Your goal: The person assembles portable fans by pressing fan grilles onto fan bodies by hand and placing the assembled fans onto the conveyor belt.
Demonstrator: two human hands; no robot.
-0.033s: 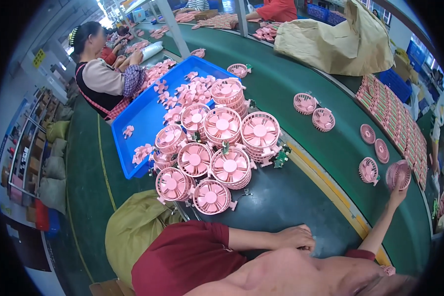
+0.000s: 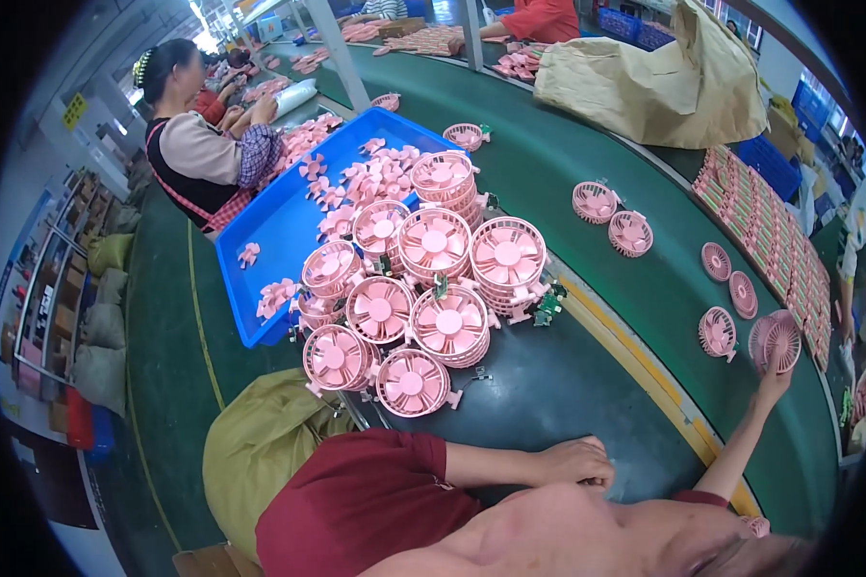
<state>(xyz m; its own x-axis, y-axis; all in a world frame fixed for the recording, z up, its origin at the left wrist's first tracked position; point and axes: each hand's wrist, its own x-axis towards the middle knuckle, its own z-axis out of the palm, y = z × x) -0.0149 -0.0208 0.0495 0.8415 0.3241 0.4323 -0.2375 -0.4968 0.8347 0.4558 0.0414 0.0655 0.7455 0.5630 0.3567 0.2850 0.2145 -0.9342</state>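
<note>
A pink fan cage (image 2: 777,342) sits in the right hand (image 2: 770,383), out over the green belt (image 2: 645,298) near its far right edge; the fingers close on the cage's lower rim and hold it up on edge. The right arm stretches far across the belt. Just left of that cage another cage (image 2: 718,333) lies on the belt, and two more (image 2: 728,277) lie a little further up. Two deeper fan shells (image 2: 613,218) lie near the middle of the belt.

The left hand (image 2: 575,462) rests on the dark table (image 2: 548,385) at its near edge, fingers curled under; it holds nothing that shows, and how tightly it is closed cannot be told. Beyond it, stacks of pink fan shells (image 2: 423,288) crowd the table's left part, beside a blue tray (image 2: 279,221) of loose pink blades. A tan sack (image 2: 654,82) lies at the belt's far side. Another person in a checked sleeve (image 2: 216,154) works at the tray's far left.
</note>
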